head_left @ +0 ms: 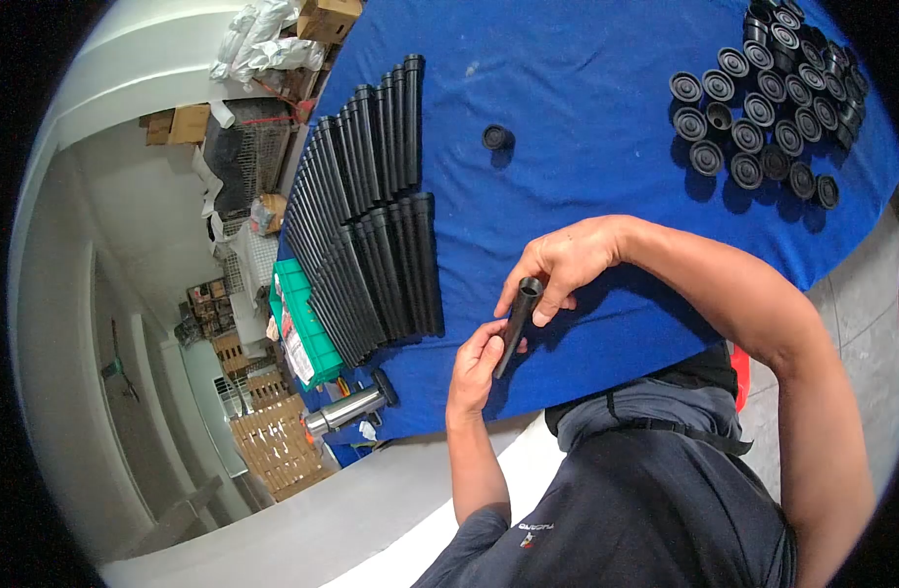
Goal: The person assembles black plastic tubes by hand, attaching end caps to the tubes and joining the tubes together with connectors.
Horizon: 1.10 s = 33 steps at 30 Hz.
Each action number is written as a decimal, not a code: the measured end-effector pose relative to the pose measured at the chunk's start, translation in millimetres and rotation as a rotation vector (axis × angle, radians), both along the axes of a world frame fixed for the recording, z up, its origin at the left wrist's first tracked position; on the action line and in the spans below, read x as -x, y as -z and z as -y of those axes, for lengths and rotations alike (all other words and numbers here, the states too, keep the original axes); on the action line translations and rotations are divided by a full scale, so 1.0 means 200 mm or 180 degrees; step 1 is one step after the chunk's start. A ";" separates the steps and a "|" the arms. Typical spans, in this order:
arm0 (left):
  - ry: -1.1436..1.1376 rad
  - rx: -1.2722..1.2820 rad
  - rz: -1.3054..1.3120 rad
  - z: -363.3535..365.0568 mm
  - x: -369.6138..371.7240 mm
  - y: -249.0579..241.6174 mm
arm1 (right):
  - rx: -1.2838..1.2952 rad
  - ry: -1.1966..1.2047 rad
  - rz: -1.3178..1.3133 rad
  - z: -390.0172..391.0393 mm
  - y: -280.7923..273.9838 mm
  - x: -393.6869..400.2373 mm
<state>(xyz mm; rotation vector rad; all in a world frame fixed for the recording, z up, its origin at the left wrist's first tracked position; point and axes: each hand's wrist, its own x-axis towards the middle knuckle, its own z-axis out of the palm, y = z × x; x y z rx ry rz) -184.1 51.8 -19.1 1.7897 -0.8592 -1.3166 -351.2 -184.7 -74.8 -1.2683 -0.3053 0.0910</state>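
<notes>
A black tube (520, 318) is tilted between my two hands above the blue cloth, its open round end up. My left hand (477, 367) closes on its lower part, the thumb lying along the side. Near the upper end, my right hand (572, 263) has its fingers and thumb around the tube, below the rim. A single black round cap-like piece (494, 136) sits on the cloth beyond my hands. Left of my hands lie rows of similar black tubes (381, 147), side by side. Several black round ringed caps (748, 137) are grouped at the far right.
The blue cloth (557, 69) covers the table. At its left edge stand a green crate (317, 343) and a silver cylinder with a black end (346, 410). Cardboard boxes (273, 441) and shelves are beyond. Part of a red object (740, 375) shows beside my lap.
</notes>
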 end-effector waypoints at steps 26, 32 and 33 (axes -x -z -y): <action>-0.1533 0.0384 -0.0208 0.00 0.24 0.05 | -0.0141 0.0793 -0.0716 -0.01 -0.06 0.01; -0.0247 0.1488 0.3790 0.16 0.16 -0.03 | -0.0064 0.0842 -0.0742 -0.01 -0.07 0.01; -0.0211 0.1371 0.3659 0.16 0.14 0.00 | -0.0045 0.0851 -0.0746 -0.01 -0.07 0.01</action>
